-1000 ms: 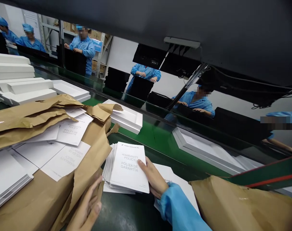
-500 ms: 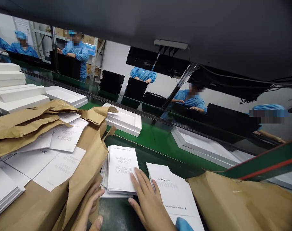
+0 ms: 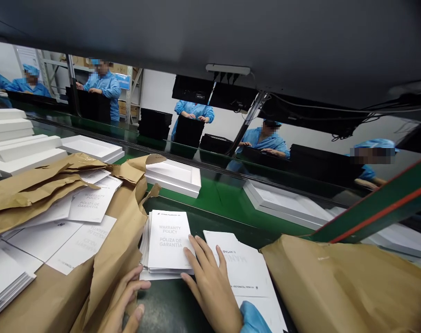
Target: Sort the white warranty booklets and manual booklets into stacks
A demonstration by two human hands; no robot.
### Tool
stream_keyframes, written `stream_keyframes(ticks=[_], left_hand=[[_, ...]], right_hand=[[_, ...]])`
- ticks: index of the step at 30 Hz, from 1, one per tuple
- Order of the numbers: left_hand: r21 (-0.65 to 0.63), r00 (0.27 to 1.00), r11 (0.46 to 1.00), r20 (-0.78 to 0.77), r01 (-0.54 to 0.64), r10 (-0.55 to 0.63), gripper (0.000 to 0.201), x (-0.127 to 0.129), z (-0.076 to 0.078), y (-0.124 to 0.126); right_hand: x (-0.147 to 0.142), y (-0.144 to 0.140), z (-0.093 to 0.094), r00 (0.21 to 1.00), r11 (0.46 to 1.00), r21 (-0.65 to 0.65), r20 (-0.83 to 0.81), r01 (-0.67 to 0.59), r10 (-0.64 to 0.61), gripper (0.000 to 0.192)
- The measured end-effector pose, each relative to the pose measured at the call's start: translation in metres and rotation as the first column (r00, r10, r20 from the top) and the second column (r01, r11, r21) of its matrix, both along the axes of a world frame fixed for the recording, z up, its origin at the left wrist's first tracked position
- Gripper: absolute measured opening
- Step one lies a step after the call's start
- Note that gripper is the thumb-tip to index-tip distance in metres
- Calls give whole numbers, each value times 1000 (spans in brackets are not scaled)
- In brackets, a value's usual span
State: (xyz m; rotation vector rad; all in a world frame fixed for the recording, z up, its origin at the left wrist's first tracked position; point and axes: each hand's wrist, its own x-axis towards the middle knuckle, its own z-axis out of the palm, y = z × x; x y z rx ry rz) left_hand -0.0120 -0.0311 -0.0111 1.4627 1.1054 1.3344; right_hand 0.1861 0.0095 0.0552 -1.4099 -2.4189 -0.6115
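Observation:
A stack of white warranty leaflets (image 3: pixel 169 238) lies on the dark green bench, its lower sheets slightly askew. My right hand (image 3: pixel 210 282) rests at the stack's right edge with fingers spread, holding nothing. Beneath and beside its wrist are white manuals (image 3: pixel 245 273), fanned a little. My left hand (image 3: pixel 125 300) is half curled, fingers apart, near the stack's lower left corner and against a torn brown paper wrapper (image 3: pixel 122 231). Inside that wrapper lie more warranty leaflets (image 3: pixel 89 203).
White box trays (image 3: pixel 176 178) stand on the green conveyor (image 3: pixel 219 199) beyond the bench. A brown paper package (image 3: pixel 335 282) sits to the right, below a slanted green bar (image 3: pixel 380 203) with a red stripe. Several people in blue work across the line. A grey shelf (image 3: pixel 196 32) overhangs.
The camera view has shifted slightly. My right hand stays by the leaflet stack, fingers spread, and my left stays beside the wrapper. Nothing has been picked up.

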Motion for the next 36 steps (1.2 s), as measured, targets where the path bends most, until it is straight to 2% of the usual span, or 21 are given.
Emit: stream_keyframes(ticks=[4,10,15,17,19,21,23,25,27,29,30,32,34,36], left_hand=[[-5,999,1000,-39,25,-25,21,-2,-1,0],[-2,997,999,-72,39,-39,23,-7,3,0],[-40,984,992,-128,121,-125,22,-10,7,-1],[-67,996,995,-50,77,-80,22,-8,9,-1],[-148,985,986,160,83,-59,28,-5,12,0],[-221,909,954,405,202,-98,39,0,17,1],[-248,813,904,560,349,-160,39,5,23,3],[-226,776,877,590,425,-224,29,10,28,6],[-195,783,875,559,444,-273,21,14,29,8],[-188,814,896,521,402,-256,23,15,27,10],[-218,836,909,508,355,-205,25,14,26,11],[-280,860,923,501,264,-95,30,12,23,11],[-322,875,923,483,209,-30,33,9,20,10],[-327,881,921,471,213,-37,33,6,16,10]], right_hand=[[-4,1,2,995,994,-107,-99,-26,16,22],[-4,-2,12,985,985,-171,-172,-15,-14,19],[-1,-2,19,968,981,-179,-248,-71,25,13],[2,-4,20,957,986,-137,-286,-91,48,12],[5,-9,21,948,989,-21,-290,-146,133,18],[8,-20,19,935,959,126,-222,-254,277,23],[10,-33,15,918,918,201,-138,-343,373,24],[11,-45,11,920,918,184,-112,-352,375,26],[15,-53,7,929,925,139,-64,-354,365,24],[23,-56,3,920,918,71,17,-391,391,16],[28,-56,1,915,915,31,41,-402,401,17],[40,-54,-1,927,927,-31,19,-373,374,25],[56,-50,-4,976,974,-62,-27,-217,216,25],[72,-45,-8,1000,999,-36,-4,-5,4,36]])
